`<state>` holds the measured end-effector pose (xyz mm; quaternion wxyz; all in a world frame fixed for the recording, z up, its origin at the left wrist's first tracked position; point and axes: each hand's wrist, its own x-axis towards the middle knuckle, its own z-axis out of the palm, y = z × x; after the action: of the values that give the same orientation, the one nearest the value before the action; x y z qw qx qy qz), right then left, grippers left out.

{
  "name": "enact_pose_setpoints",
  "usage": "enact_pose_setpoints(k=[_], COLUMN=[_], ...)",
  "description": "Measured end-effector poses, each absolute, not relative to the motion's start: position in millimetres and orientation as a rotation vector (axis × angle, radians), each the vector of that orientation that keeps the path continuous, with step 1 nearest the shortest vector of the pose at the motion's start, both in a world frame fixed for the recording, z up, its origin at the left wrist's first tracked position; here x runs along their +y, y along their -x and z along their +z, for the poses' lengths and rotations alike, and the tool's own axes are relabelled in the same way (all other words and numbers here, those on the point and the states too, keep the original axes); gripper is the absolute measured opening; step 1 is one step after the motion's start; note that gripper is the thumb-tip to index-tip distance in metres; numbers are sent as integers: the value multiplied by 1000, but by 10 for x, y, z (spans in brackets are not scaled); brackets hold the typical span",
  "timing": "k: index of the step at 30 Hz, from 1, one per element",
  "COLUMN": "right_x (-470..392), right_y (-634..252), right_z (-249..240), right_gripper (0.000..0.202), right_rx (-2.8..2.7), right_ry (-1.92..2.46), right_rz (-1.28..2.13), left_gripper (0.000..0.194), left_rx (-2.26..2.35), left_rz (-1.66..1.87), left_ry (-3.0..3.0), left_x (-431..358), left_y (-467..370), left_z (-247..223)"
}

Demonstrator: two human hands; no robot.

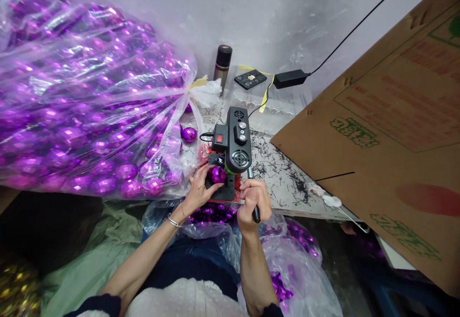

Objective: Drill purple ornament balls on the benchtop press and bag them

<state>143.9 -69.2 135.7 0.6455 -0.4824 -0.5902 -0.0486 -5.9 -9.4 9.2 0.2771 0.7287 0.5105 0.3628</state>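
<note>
Worktop (287, 183) of pale grey at frame centre, strewn with black shavings, against grey plastered wall (273, 15). Left hand (199, 190), fingers clamped on shiny purple faceted ball (217, 174) under small black bench machine (235, 140). Right hand (252, 199), fingers together around black lever handle (254, 209). Clear plastic bag of purple balls (86, 101) upper left; brown cardboard sheet (391, 130) right.

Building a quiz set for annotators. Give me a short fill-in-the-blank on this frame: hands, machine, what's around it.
1. The left hand holds a shiny ball of ____ colour under the machine.
2. The right hand grips the machine's black ____.
3. The switch on the machine's left side is ____.
4. The big clear bag of balls lies to the ____ of the machine.

Missing words: purple; lever handle; red; left
</note>
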Motion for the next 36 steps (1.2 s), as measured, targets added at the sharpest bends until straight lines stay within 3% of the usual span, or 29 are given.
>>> enact_pose_setpoints(k=[36], right_x=[-655], right_y=[-1436], right_z=[1146], right_gripper=[39], right_rx=[-1339], right_ry=[1056], right_rz=[-181], left_gripper=[62], left_rx=[1089], left_rz=[1046], left_ry=[-1877], left_x=[-6], left_y=[-45], left_z=[130])
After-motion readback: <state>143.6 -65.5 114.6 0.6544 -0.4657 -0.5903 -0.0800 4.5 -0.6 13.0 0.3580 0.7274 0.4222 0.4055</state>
